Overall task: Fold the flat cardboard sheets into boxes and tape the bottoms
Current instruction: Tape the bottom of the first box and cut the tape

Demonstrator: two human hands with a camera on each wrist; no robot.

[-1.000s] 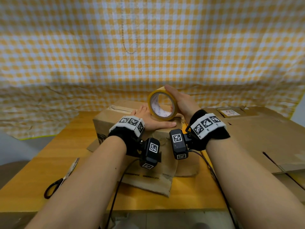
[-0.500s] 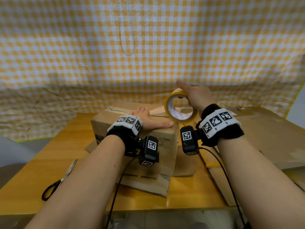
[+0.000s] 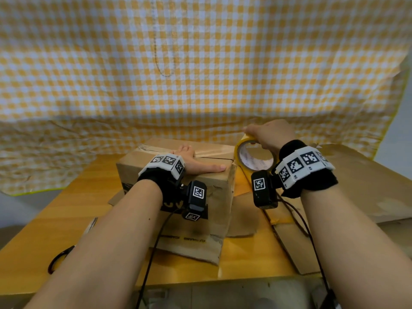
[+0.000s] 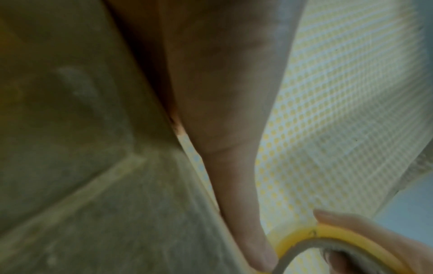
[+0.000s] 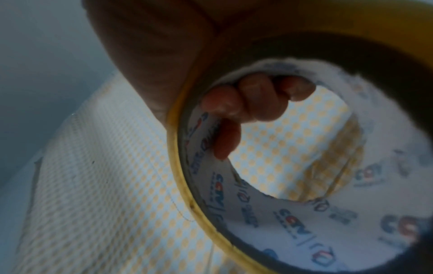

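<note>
At the lower left of the head view, black-handled scissors (image 3: 58, 259) lie on the wooden table (image 3: 73, 210), partly hidden by the left forearm. In the middle stands the cardboard box (image 3: 200, 186), folded up with its flaps closed on top; what is inside cannot be seen, and one flap lies flat on the table in front of it. The left hand (image 3: 196, 161) lies flat on the box top, fingers straight, thumb along the front edge and pointing right. In the left wrist view that thumb (image 4: 246, 231) runs along the box edge (image 4: 117, 166) and its tip is beside the tape roll (image 4: 311, 239).

Right of the box, the yellow tape roll (image 3: 254, 157) stands on edge, just off the box's upper right corner. The right hand (image 3: 270, 133) grips it from above, fingers curled over the rim; the right wrist view shows the fingertips (image 5: 248, 98) hooked inside the printed core (image 5: 293, 218). Flat cardboard sheets (image 3: 367, 179) lie at the right of the frame. Yellow checked cloth (image 3: 200, 63) hangs behind.

Compared with half a second ago, the roll and right hand have moved right, from over the box's corner to beyond it; a second ago the roll stood over the box top near the left thumb. The left hand has stayed pressed on the box.
</note>
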